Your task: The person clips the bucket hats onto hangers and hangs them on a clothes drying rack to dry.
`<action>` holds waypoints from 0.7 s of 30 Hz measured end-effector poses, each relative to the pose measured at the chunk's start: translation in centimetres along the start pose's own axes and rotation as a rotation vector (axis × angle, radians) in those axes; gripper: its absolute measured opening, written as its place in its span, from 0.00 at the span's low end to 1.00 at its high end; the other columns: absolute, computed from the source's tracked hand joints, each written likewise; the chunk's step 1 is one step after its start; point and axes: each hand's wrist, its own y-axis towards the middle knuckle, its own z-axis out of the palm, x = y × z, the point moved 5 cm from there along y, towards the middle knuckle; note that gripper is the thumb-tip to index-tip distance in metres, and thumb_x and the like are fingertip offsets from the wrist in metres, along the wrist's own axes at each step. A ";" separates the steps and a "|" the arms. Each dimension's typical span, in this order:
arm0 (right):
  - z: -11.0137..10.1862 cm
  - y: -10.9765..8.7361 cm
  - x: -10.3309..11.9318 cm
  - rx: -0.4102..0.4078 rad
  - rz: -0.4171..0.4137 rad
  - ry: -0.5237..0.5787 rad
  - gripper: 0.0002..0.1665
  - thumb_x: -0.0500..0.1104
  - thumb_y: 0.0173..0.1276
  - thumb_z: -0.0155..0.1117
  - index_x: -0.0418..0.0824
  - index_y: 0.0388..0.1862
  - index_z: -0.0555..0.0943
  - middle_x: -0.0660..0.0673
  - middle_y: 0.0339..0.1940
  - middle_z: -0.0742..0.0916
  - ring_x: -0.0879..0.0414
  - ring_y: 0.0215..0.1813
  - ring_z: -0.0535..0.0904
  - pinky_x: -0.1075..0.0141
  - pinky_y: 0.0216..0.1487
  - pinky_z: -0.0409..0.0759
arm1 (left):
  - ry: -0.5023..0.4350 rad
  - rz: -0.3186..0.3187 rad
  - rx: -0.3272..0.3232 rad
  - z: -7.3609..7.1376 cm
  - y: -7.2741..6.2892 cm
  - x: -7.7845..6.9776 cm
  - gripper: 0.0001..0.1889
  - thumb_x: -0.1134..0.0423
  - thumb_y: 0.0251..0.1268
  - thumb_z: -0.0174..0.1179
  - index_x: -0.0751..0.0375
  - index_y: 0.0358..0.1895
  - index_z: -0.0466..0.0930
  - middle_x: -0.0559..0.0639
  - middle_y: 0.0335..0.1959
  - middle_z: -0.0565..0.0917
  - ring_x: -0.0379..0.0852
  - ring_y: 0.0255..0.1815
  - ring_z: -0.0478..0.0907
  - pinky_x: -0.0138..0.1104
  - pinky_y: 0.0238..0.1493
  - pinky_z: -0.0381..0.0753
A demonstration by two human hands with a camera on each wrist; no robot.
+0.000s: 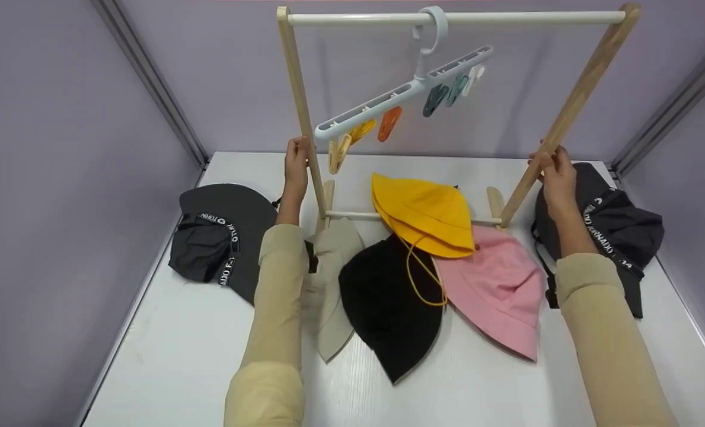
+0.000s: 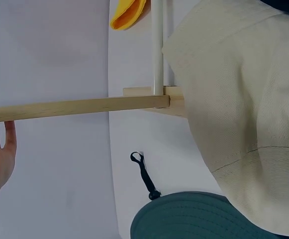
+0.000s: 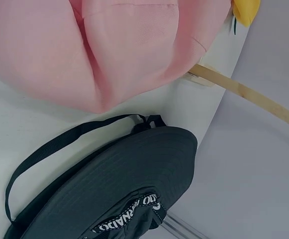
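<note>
Two hands [image 1: 296,169] [image 1: 558,178] grip the wooden rack [image 1: 297,83] at both sides.

The person across from me wears matching sleeves in a plain sandy beige. The left sleeve [image 1: 272,320], low and left of centre in the head view, ends on the forearm in a wide cuff [image 1: 283,242] that looks turned back; a heavy fold crosses the cloth near the bottom edge. The right sleeve [image 1: 613,350], at lower right, has the same sort of broad band at its end. Past them, the left hand [image 1: 296,165] and right hand [image 1: 559,178] are bare, with slender fingers.
</note>
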 end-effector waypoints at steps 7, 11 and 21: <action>0.0 -0.3 0.1 -0.005 0.003 -0.044 0.22 0.44 0.69 0.51 0.38 0.60 0.69 0.49 0.37 0.80 0.57 0.46 0.74 0.51 0.61 0.60 | 0.011 0.001 0.001 0.1 -0.1 -0.1 0.10 0.59 0.75 0.40 0.62 0.43 0.67 0.49 0.36 0.71 0.46 0.39 0.68 0.34 0.39 0.67; 0.0 -0.3 -0.1 -0.010 -0.001 -0.080 0.23 0.44 0.69 0.51 0.37 0.60 0.69 0.50 0.37 0.80 0.56 0.46 0.74 0.53 0.60 0.63 | 0.011 0.011 0.006 0.1 -0.1 -0.1 0.10 0.59 0.75 0.39 0.61 0.42 0.67 0.54 0.38 0.72 0.49 0.40 0.68 0.35 0.39 0.67; 0.5 -0.3 0.1 0.007 -0.023 -0.135 0.21 0.44 0.71 0.49 0.36 0.60 0.68 0.50 0.38 0.80 0.51 0.49 0.73 0.51 0.59 0.63 | -0.015 0.005 0.002 -0.2 -0.1 0.3 0.10 0.59 0.74 0.41 0.62 0.42 0.67 0.48 0.35 0.70 0.42 0.38 0.67 0.36 0.41 0.67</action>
